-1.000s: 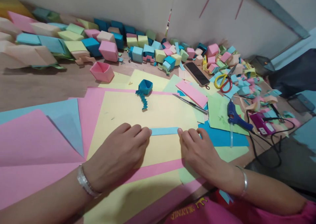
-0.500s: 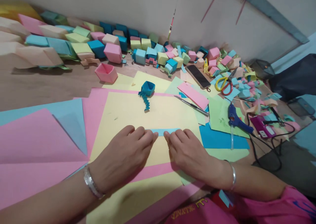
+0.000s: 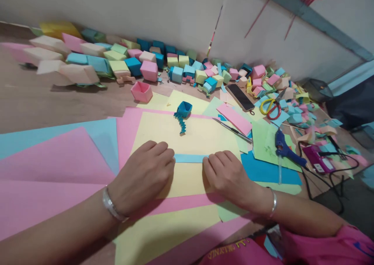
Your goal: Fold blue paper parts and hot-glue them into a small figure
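A light blue paper strip (image 3: 189,158) stretches flat across the pale yellow sheet (image 3: 154,128). At its left end, my left hand (image 3: 149,171) is closed, fingers curled and gripping the strip. My right hand (image 3: 228,173), closed as well, holds the opposite end; the thumb and curled fingers press on it. Just beyond the strip stands a small dark blue paper box (image 3: 185,109). A zigzag-folded teal paper piece (image 3: 181,125) lies beside that box, towards me.
A craft knife (image 3: 232,130), scissors (image 3: 271,107), a phone (image 3: 240,97) and a blue glue gun (image 3: 288,150) lie to the right. A pink paper box (image 3: 142,92) sits at the back left. Many folded paper boxes (image 3: 149,70) line the wall. Large pink sheets (image 3: 52,171) spread at left.
My hands have moved apart along the strip towards its ends, so more of it shows between them. The view has shifted, so the scene sits further right.
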The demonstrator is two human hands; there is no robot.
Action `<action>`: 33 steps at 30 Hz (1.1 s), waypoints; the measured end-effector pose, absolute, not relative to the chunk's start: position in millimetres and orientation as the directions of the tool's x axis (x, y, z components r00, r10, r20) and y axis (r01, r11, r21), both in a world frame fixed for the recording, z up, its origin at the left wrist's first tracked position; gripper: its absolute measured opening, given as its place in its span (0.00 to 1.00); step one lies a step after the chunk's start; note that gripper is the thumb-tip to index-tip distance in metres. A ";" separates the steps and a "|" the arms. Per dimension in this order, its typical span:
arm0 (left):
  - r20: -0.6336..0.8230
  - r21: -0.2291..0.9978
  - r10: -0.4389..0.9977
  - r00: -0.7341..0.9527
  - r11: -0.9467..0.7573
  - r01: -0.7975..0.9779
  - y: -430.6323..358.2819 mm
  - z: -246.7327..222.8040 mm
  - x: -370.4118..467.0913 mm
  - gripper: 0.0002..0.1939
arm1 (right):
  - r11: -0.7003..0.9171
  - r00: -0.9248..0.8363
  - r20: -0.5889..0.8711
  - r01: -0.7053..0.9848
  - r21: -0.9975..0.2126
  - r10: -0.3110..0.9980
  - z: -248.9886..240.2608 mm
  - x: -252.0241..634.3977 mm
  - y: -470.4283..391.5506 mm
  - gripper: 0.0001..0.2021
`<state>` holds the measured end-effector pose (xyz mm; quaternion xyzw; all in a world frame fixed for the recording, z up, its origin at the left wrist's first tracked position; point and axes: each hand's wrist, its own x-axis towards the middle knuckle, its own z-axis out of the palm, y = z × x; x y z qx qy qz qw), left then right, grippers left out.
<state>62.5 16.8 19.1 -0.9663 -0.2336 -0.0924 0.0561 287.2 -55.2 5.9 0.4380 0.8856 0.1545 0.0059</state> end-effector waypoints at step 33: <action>0.343 0.875 0.901 0.265 -0.409 0.259 23.1 34.9 57.6 0.05 | 0.313 -0.283 0.202 0.433 -0.845 0.937 9.7 242.2 3.0 0.06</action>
